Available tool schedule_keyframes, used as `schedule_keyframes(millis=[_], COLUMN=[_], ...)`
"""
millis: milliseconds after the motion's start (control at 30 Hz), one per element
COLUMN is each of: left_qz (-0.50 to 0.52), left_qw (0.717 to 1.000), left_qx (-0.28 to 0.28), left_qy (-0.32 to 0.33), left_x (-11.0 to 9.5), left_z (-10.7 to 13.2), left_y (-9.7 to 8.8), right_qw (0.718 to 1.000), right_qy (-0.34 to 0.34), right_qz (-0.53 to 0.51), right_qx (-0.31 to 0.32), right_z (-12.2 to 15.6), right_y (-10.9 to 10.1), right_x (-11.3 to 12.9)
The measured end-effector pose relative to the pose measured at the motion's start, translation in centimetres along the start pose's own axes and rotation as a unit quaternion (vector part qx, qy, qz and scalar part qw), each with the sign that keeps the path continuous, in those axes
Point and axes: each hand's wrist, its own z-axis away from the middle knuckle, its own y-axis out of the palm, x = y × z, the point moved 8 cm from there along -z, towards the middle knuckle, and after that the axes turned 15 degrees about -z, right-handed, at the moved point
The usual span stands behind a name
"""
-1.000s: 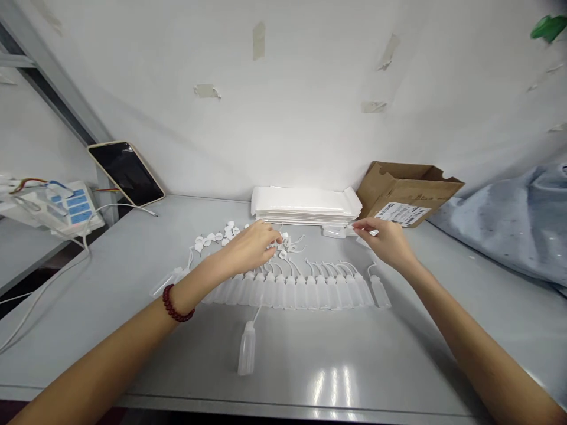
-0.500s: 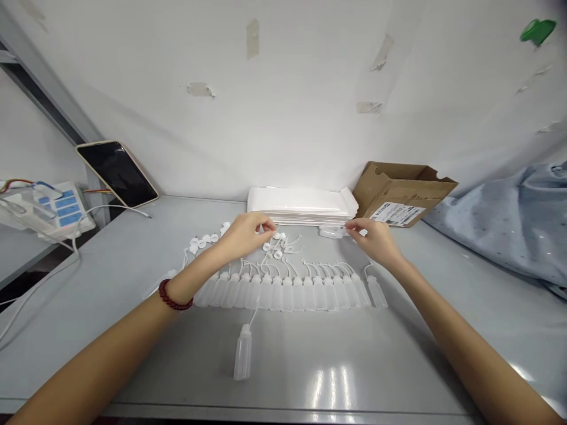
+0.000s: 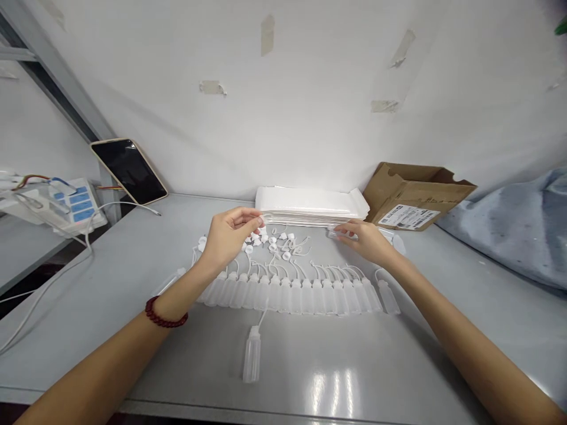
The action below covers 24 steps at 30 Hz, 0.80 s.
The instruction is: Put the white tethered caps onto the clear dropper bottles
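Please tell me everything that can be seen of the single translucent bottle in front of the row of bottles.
The slim, translucent, plastic-looking bottle appears to lie alone on the glossy grey tabletop, its narrower neck pointing towards the row of similar translucent bottles. A thin white strip extends from the neck in that direction; whether it touches the row is unclear. Only the tabletop visibly supports it.

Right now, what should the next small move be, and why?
Probably lift the clear plastic bottle with the right hand and bring it toward the left hand. The right thumb and fingers are around that bottle, while the left fingertips are near the scattered small white plastic caps; whether they pinch one is too small to tell.
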Motion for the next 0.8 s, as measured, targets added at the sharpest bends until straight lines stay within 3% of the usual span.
schedule_keyframes(millis=[133,267,400,467,600,700,800], left_qz=[0.018,0.024,0.025,0.023,-0.008,-0.087,-0.142], left_qw=[1.000,1.000,0.999,0.999,0.999,0.985,0.951], left_qx=[-0.016,0.011,0.025,0.025,0.004,-0.050,-0.082], left_qy=[-0.009,-0.006,0.002,0.002,0.039,0.144,0.263], left_x=[-0.2,-0.8,-1.9,-2.6,-4.2,-6.3,-8.2], left_z=[0.3,1.1,2.1,2.7,4.5,6.4,8.4], left_y=[-0.3,0.1,0.2,0.3,0.9,1.3,2.0], right_qw=[1.000,0.998,0.991,0.982,0.943,0.930,0.924], right_qy=[-0.015,-0.020,-0.024,-0.021,0.006,-0.014,-0.027], right_qz=[-0.005,-0.013,-0.032,-0.118,-0.334,-0.366,-0.382], right_qx=[-0.001,-0.051,-0.127,-0.143,-0.019,-0.010,-0.010], right_z=[-0.1,0.3,2.4,3.9,6.4,7.4,7.7], right_y=[0.1,-1.7,-4.1,-4.2,-0.4,1.4,2.4], right_x=[0.3,1.2,4.6,7.2,12.4,14.4,14.5])
